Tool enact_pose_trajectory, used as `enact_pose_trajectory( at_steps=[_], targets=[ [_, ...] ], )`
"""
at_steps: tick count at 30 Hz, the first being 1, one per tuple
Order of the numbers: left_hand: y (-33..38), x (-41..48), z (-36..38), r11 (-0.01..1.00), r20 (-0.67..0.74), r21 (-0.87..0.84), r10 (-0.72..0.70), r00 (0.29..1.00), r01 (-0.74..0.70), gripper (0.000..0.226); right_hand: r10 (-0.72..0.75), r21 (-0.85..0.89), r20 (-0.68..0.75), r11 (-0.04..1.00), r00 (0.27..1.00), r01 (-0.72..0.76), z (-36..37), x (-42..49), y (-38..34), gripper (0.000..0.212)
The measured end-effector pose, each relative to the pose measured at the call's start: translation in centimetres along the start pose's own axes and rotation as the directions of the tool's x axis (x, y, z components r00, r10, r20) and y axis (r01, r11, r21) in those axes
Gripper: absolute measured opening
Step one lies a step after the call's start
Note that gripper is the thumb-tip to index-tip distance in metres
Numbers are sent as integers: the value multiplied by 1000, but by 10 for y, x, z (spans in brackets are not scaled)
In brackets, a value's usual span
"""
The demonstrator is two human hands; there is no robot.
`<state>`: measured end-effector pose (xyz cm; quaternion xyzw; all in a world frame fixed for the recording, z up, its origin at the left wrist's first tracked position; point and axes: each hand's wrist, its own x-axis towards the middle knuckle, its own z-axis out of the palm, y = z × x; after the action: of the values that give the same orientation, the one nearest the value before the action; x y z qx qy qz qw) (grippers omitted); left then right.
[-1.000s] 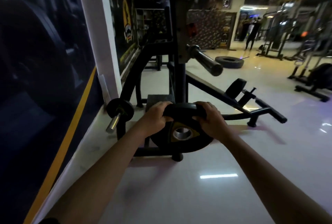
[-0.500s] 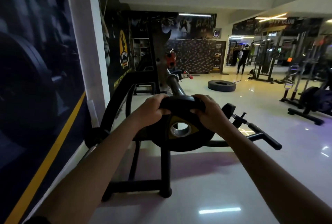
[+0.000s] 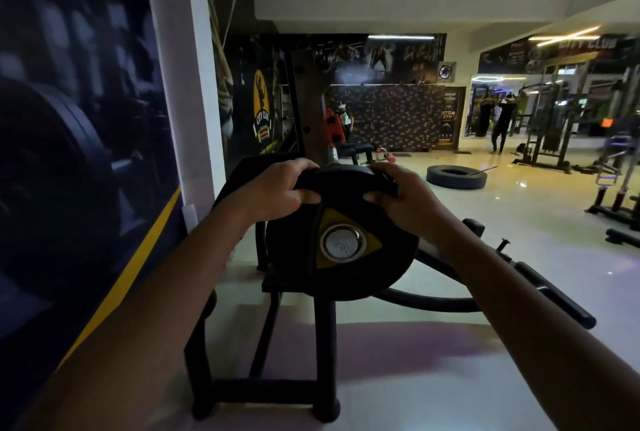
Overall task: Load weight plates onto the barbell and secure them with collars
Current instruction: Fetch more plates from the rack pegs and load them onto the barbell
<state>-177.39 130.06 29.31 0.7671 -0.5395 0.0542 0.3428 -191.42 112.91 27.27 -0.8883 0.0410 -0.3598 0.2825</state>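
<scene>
We see a black weight plate [image 3: 298, 257], yellow triangle round its silver centre; left hand [image 3: 277, 193] and right hand [image 3: 405, 202] clamp fingers over its top rim.

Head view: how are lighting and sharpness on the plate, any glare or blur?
Head view: dim overall; weight plate, left hand and right hand are sharp; the wall poster at left looks blurred; lights glare off the floor at right.
</scene>
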Motion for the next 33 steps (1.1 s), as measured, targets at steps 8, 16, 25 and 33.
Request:
enact_pose_trajectory(
  at_steps=[8,16,25,33],
  targets=[
    [-70,92,23,994,-38,-85,-69,997,65,44,36,-93,-32,995,999,-38,33,88,63,50],
    [-160,207,63,999,-176,-53,-12,984,3,49,38,-280,-188,956,982,-90,93,184,157,52],
    [-218,259,126,872,-544,489,295,785,11,53,-125,-496,-394,863,911,-97,141,234,227,65],
    [-215,248,121,876,-491,481,283,824,-14,53,-178,-551,-361,833,915,-56,128,216,211,57]
  ],
)
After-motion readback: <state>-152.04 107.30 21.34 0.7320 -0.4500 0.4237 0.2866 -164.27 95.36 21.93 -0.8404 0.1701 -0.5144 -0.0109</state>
